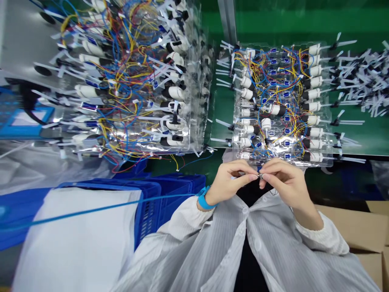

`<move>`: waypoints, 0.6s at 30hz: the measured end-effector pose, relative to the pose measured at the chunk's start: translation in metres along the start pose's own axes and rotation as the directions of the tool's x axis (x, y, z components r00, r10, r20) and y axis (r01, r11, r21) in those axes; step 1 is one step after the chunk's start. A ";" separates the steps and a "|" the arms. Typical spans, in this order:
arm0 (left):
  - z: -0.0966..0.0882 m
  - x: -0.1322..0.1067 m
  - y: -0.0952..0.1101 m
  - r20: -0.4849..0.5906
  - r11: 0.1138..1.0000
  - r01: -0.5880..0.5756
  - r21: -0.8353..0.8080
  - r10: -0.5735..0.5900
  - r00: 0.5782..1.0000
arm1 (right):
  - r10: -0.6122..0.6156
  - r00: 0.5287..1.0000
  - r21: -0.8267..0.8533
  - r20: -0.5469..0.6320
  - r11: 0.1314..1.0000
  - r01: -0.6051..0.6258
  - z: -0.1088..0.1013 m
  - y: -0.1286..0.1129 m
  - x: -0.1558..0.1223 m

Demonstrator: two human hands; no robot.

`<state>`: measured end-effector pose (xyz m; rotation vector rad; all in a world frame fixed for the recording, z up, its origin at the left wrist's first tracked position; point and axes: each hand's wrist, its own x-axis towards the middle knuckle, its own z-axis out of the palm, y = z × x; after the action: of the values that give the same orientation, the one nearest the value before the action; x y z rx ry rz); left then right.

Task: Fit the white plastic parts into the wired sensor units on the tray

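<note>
My left hand [231, 179] and my right hand [284, 178] meet close to my chest, fingertips pinched together on a tiny part [260, 175] with a bit of blue wire. Both hands are closed on it. A blue wrist strap [203, 198] circles my left wrist, and its blue cord [91, 211] runs off to the left. Just beyond my hands lies a clear plastic tray [319, 162] on the green table, filled with several white-and-black cylindrical parts [313, 107] joined by red, blue and yellow wires.
A tall stack of clear trays [194, 81] with the same wired parts stands at the left. Loose white cable ties [367, 85] lie at the right on the green table [221, 109]. Blue crates [170, 194] and a white sheet [79, 239] sit at lower left, a cardboard box [364, 231] at lower right.
</note>
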<state>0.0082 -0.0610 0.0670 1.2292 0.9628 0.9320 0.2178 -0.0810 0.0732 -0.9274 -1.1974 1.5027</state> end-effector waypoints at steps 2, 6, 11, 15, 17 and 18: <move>0.001 -0.001 -0.001 -0.013 1.000 -0.020 0.013 0.020 1.000 | -0.015 1.000 -0.054 0.000 0.998 0.015 0.000 -0.001 0.000; 0.006 -0.003 -0.003 -0.075 0.996 -0.070 0.060 0.074 0.994 | -0.101 0.994 -0.257 -0.030 0.962 0.090 0.001 -0.001 -0.002; 0.016 -0.004 -0.002 -0.156 0.986 -0.108 0.128 0.127 0.980 | -0.190 0.972 -0.285 -0.138 0.948 0.144 0.006 0.006 -0.007; 0.019 -0.004 -0.001 -0.168 0.977 -0.141 0.161 0.168 0.971 | -0.217 0.963 -0.271 -0.162 0.948 0.167 0.007 0.007 -0.009; 0.019 -0.005 -0.002 -0.167 0.973 -0.148 0.175 0.178 0.970 | -0.218 0.966 -0.296 -0.137 0.940 0.170 0.005 0.004 -0.009; 0.020 -0.005 -0.004 -0.164 0.970 -0.153 0.186 0.184 0.969 | -0.217 0.969 -0.314 -0.116 0.934 0.171 0.003 0.003 -0.008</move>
<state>0.0255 -0.0722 0.0655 1.4083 1.1125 1.1279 0.2163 -0.0900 0.0709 -1.0679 -1.3894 1.0908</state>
